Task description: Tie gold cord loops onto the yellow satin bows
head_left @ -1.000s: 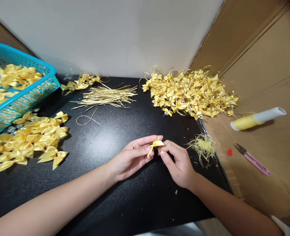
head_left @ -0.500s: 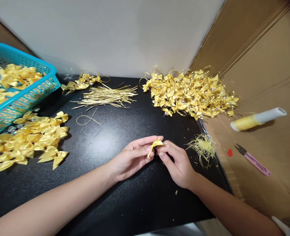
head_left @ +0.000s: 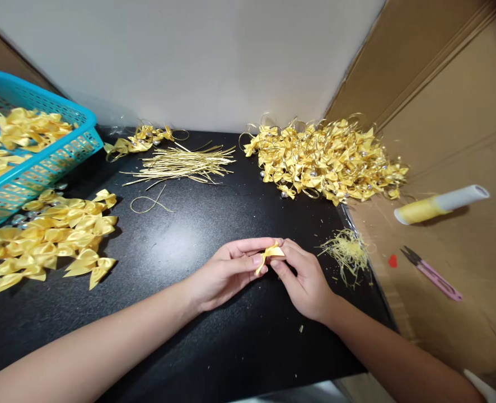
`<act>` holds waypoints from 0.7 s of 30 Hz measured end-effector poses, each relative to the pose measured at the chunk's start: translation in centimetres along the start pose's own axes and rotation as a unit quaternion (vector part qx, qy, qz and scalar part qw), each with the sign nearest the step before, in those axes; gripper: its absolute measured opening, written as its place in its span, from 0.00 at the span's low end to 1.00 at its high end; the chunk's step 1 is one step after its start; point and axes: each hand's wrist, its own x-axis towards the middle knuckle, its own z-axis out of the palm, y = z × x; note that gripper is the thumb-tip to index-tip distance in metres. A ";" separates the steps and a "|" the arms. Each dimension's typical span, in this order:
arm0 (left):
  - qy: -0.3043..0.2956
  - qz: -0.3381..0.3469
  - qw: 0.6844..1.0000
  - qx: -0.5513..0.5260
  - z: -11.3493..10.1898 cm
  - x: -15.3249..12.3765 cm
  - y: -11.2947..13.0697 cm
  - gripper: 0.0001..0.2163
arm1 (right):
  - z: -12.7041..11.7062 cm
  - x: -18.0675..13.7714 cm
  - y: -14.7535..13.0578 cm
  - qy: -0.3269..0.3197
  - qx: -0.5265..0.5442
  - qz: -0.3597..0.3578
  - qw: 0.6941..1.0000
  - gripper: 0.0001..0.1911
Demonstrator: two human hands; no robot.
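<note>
1 yellow bow [head_left: 270,254] is pinched in the left hand [head_left: 229,273], centre frame. The right hand [head_left: 304,277] is curled against it; its grip cannot be told. Looped bows [head_left: 327,159], upper right, appear done. Loopless-looking bows [head_left: 63,229], left, and gold cords [head_left: 185,164], upper centre, seem left to be worked.

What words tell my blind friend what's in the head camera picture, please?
Two hands meet at a small yellow bow over a black table. Behind lie gold strands and a big pile of looped bows; a blue basket of bows stands left, pink snips lie right.
</note>
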 end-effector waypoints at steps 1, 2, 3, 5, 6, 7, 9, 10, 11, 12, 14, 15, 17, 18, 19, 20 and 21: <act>-0.004 0.007 1.000 0.012 0.0 0.0 0.0 0.15 | 0.0 0.0 0.0 0.001 -0.002 0.002 1.000 0.08; -0.008 0.015 0.999 0.027 0.0 0.0 -0.1 0.15 | 0.1 0.0 0.0 0.003 -0.003 0.003 1.000 0.08; -0.010 0.022 0.999 0.045 0.0 0.0 -0.1 0.14 | 0.1 0.0 0.0 0.005 -0.005 0.004 1.000 0.08; -0.005 0.038 0.996 0.082 -0.1 0.0 -0.2 0.13 | 0.2 0.0 0.1 0.010 -0.005 0.005 1.000 0.08; 0.000 0.046 0.994 0.102 -0.1 0.0 -0.2 0.13 | 0.3 0.0 0.1 0.013 -0.005 0.006 1.000 0.08; 0.005 0.056 0.991 0.122 -0.1 0.0 -0.3 0.12 | 0.4 0.0 0.1 0.018 -0.005 0.010 1.000 0.09; 0.014 0.073 0.985 0.158 -0.2 0.0 -0.3 0.12 | 0.4 0.1 0.1 0.033 -0.003 0.022 0.999 0.08; 0.018 0.082 0.981 0.175 -0.2 0.0 -0.3 0.11 | 0.3 0.1 0.0 0.044 -0.003 0.028 0.999 0.08; 0.023 0.092 0.977 0.189 -0.2 0.0 -0.3 0.11 | 0.3 0.1 0.0 0.060 -0.005 0.033 0.998 0.06; 0.029 0.104 0.973 0.205 -0.2 0.0 -0.2 0.11 | 0.1 0.1 -0.1 0.080 -0.009 0.037 0.996 0.05; 0.043 0.131 0.959 0.247 -0.2 -0.1 -0.2 0.10 | -0.2 0.1 -0.2 0.128 -0.024 0.035 0.991 0.05; 0.050 0.146 0.950 0.272 -0.2 -0.1 -0.1 0.10 | -0.4 0.1 -0.3 0.148 -0.037 0.032 0.988 0.07; 0.050 0.172 0.930 0.322 -0.1 -0.1 -0.1 0.10 | -0.7 0.1 -0.4 0.158 -0.070 0.023 0.985 0.09; 0.048 0.183 0.920 0.342 -0.1 -0.1 -0.2 0.11 | -0.8 0.1 -0.4 0.150 -0.087 0.018 0.985 0.09; 0.044 0.194 0.913 0.357 0.0 -0.1 -0.2 0.11 | -0.8 0.2 -0.5 0.138 -0.101 0.014 0.985 0.08; 0.041 0.200 0.907 0.367 0.0 -0.1 -0.3 0.11 | -0.8 0.2 -0.5 0.128 -0.112 0.013 0.985 0.08; 0.040 0.204 0.904 0.374 -0.1 -0.1 -0.3 0.11 | -0.7 0.3 -0.5 0.121 -0.117 0.012 0.986 0.08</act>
